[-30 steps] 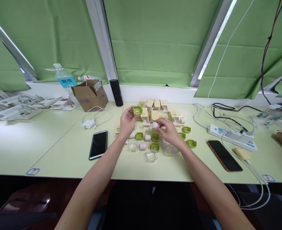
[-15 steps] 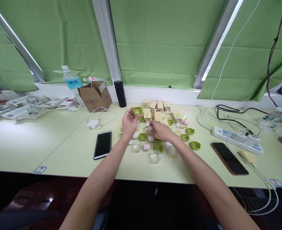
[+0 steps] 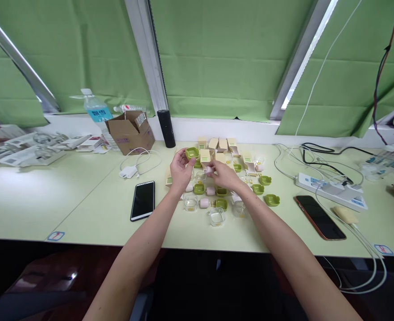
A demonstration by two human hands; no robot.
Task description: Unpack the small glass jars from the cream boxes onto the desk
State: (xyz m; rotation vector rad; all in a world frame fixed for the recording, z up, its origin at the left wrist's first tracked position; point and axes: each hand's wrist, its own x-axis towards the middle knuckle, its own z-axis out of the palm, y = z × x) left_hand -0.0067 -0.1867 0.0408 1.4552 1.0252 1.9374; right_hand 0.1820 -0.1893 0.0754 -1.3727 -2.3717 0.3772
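My left hand [image 3: 181,170] grips a small green tray [image 3: 192,153] by its edge, holding it above the cluttered table. Close by on the right, my right hand [image 3: 224,174] is closed on a small pale pink cylinder [image 3: 209,170]. Under and around both hands lie several more green trays, such as one green tray [image 3: 198,189], pink cylinders like this pink cylinder [image 3: 204,203], and clear square containers, among them a clear container [image 3: 217,216]. Small open cardboard boxes [image 3: 222,145] stand behind my hands.
A phone [image 3: 143,201] lies left, another phone [image 3: 320,217] right beside a power strip [image 3: 330,191]. A brown carton [image 3: 130,132], a black cylinder [image 3: 166,129] and a water bottle [image 3: 98,111] stand along the wall. Other people's hands show at both edges.
My right hand has drawn slightly left and up with the pink cylinder, which now shows more clearly near the green tray. My left hand keeps its hold.
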